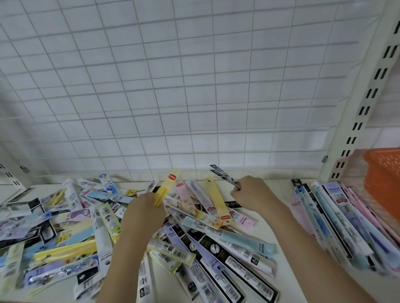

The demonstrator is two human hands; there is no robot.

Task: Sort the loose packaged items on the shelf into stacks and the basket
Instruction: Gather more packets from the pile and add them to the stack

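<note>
- The left hand grips a yellow packet, lifted above the heap; its long axis points up and away toward the wire grid.
- The right hand pinches a dark packet, its free end pointing up and to the left.
- The loose packets lie crossed in all directions on the shelf.
- The sorted stack lies at the right, just beside the orange basket.
- I think each packet should be turned parallel to its stack before it is laid down.

Both arms extended forward, bare forearms.
Left hand curled, gripping a yellow packet; right hand pinching a dark packet.
</note>
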